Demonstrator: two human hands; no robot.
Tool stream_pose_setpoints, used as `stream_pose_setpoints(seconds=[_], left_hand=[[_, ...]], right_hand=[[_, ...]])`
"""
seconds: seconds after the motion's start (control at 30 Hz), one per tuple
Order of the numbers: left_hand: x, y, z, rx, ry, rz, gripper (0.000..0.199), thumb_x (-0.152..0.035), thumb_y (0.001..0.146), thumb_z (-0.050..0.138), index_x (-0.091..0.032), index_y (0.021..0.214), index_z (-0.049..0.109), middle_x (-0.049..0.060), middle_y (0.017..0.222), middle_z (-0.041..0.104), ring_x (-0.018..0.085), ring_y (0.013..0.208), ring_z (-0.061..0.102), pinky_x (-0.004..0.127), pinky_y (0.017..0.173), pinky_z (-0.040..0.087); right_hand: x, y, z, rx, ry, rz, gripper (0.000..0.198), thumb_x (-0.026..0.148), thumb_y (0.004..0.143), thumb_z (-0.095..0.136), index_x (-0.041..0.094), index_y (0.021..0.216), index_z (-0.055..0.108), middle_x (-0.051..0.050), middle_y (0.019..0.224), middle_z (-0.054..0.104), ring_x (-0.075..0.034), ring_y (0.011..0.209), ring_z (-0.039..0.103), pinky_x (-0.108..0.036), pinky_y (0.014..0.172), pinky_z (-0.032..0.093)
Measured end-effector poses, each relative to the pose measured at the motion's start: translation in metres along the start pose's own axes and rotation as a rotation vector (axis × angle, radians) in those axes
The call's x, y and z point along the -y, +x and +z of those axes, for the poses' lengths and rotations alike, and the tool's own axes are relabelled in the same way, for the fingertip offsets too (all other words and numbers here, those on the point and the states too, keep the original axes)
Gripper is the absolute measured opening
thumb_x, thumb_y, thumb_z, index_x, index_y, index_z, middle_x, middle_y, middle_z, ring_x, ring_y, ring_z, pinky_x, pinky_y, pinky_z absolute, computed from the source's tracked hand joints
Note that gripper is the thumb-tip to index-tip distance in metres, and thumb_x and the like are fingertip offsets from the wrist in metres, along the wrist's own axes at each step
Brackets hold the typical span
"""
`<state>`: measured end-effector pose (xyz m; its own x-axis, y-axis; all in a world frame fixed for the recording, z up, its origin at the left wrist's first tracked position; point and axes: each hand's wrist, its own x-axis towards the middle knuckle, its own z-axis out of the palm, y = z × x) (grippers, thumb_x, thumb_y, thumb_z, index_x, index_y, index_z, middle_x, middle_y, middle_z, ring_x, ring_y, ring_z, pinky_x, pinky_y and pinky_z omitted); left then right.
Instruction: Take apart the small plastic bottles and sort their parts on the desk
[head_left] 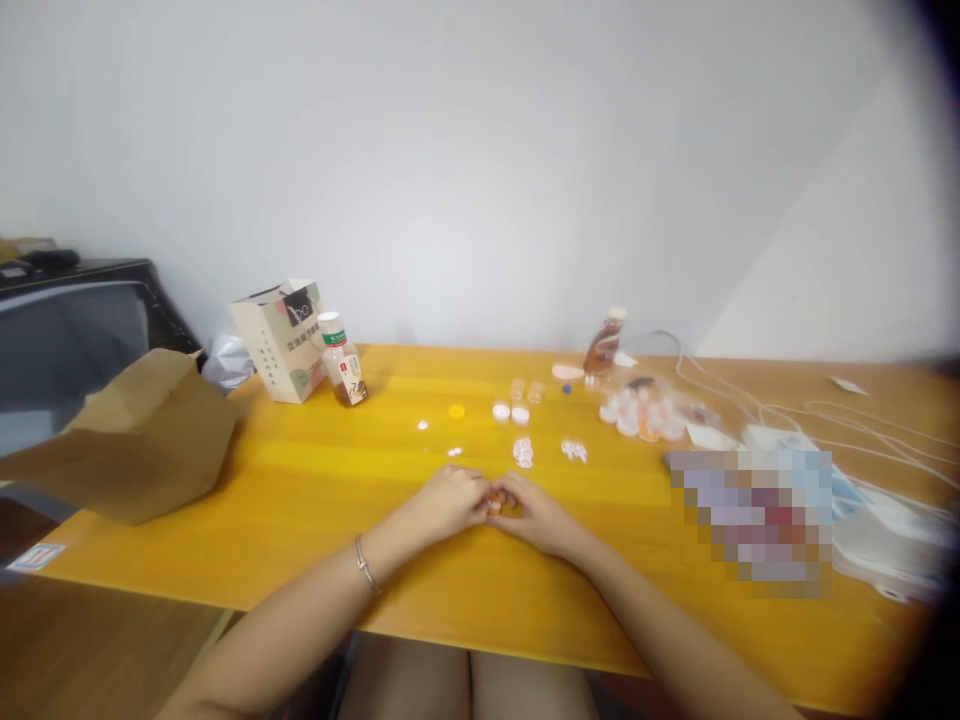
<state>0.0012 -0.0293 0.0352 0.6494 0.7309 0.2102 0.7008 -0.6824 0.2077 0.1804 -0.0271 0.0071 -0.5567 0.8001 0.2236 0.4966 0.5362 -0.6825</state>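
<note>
1 small orange object (494, 503) between left hand (454, 497) and right hand (537, 514)

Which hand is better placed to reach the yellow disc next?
Probably the left hand: it is nearer the yellow disc, while the right hand sits farther right. Both hands meet at a small orange item.
</note>
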Motion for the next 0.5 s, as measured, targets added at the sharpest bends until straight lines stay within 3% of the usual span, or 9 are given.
stream_pose_setpoints(seconds=[0.17, 0.27, 0.5], left_hand=[[0.032, -0.001, -0.019, -0.118, -0.020, -0.184, 0.011, -0.019, 0.078, 0.051, -0.016, 0.075, 0.061, 0.005, 0.077, 0.062, 0.016, 0.071, 0.057, 0.023, 0.065, 0.039], [0.049, -0.002, -0.023, -0.095, 0.040, -0.273, 0.014, -0.019, 0.079, 0.050, -0.016, 0.075, 0.062, 0.006, 0.077, 0.063, 0.015, 0.071, 0.056, 0.022, 0.064, 0.038], [0.051, 0.005, -0.007, -0.031, 0.139, -0.237, 0.020, -0.020, 0.082, 0.045, -0.015, 0.072, 0.062, 0.008, 0.075, 0.061, 0.016, 0.069, 0.056, 0.024, 0.064, 0.037]], right_hand=[[0.001, -0.001, -0.002, 0.007, 0.038, 0.007, 0.020, 0.025, 0.073, 0.061, 0.020, 0.091, 0.057, -0.002, 0.082, 0.056, -0.015, 0.074, 0.051, -0.028, 0.070, 0.043], [0.003, -0.002, -0.003, 0.015, 0.026, 0.012, 0.019, 0.025, 0.074, 0.059, 0.020, 0.091, 0.057, -0.002, 0.082, 0.056, -0.015, 0.074, 0.051, -0.029, 0.070, 0.043], [0.005, -0.004, -0.002, -0.010, 0.060, 0.038, 0.019, 0.025, 0.074, 0.058, 0.020, 0.092, 0.054, -0.002, 0.082, 0.057, -0.015, 0.074, 0.051, -0.028, 0.069, 0.043]])
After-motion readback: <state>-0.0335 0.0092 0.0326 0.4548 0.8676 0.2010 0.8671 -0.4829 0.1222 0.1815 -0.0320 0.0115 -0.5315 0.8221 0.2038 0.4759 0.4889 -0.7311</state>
